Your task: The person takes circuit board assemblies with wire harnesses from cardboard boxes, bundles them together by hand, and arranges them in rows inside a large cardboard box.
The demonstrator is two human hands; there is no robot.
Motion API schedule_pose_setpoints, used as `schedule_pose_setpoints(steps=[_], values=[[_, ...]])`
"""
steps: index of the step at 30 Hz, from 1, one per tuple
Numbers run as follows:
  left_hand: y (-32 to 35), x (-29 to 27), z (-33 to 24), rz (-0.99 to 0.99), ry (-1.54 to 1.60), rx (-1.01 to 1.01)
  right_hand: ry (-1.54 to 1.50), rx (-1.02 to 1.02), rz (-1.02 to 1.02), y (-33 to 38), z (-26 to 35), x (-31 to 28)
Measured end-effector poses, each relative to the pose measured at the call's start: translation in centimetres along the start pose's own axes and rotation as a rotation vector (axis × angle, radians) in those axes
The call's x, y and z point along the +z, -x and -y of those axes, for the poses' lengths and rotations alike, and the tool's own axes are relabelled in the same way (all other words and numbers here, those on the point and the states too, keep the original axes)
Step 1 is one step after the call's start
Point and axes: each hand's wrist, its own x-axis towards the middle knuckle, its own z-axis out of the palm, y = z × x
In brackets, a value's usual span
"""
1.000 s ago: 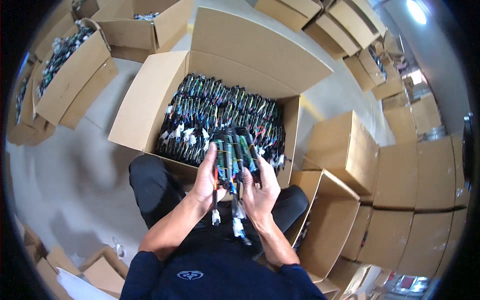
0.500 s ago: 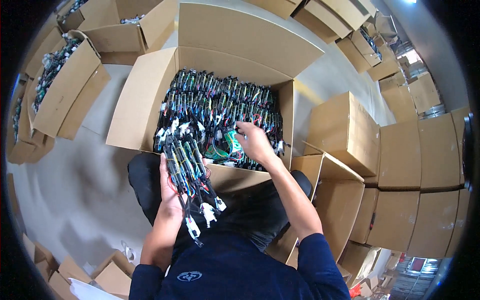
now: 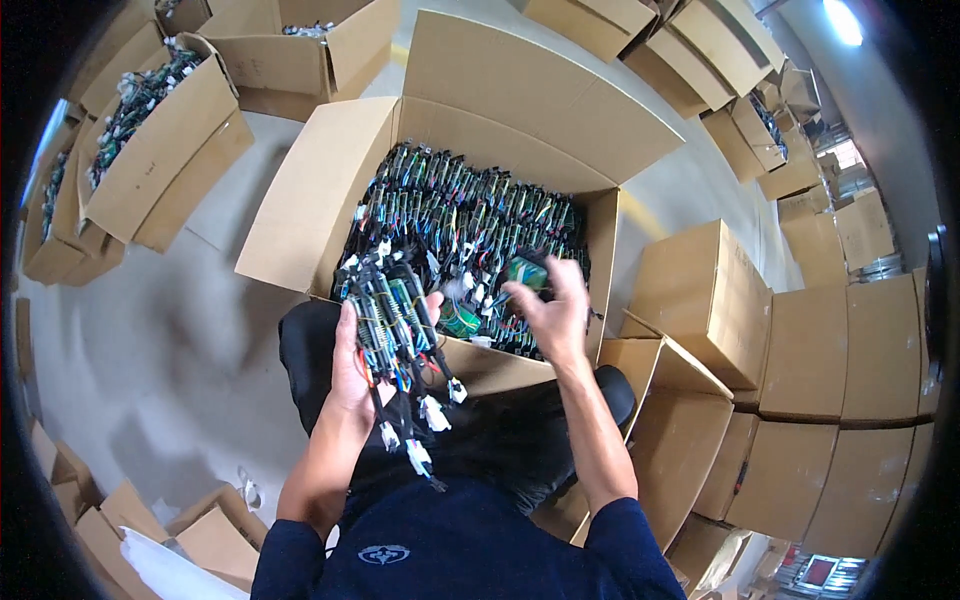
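Note:
My left hand is wrapped round a bundle of circuit boards with cables, their black leads and white plugs dangling toward my lap. At the box's near right, my right hand pinches a single green circuit board between thumb and fingers; motion smears it slightly. Both hands are over the near side of an open cardboard box. Packed rows of wired boards fill it. Another green board lies flat on top near the front wall, among loose white connectors.
Open cartons of wired boards stand at the far left. To the right are a closed carton, an open carton and a stacked wall of boxes. My knees flank the box's near side.
My right hand has lifted a green board off the pile and moved right with it. The left hand still holds its bundle. The whole view has shifted a little.

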Motion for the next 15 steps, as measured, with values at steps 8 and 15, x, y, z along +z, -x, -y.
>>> schedule_pose_setpoints(steps=[8, 15], values=[[-2.8, 2.9, 2.5, -0.048, -0.083, 0.004, -0.486, 0.187, 0.028, -0.1, 8.2, -1.0], [-1.9, 2.7, 3.3, -0.106, -0.177, -0.046, -0.544, 0.088, -0.086, 2.2, 8.4, 1.3]])
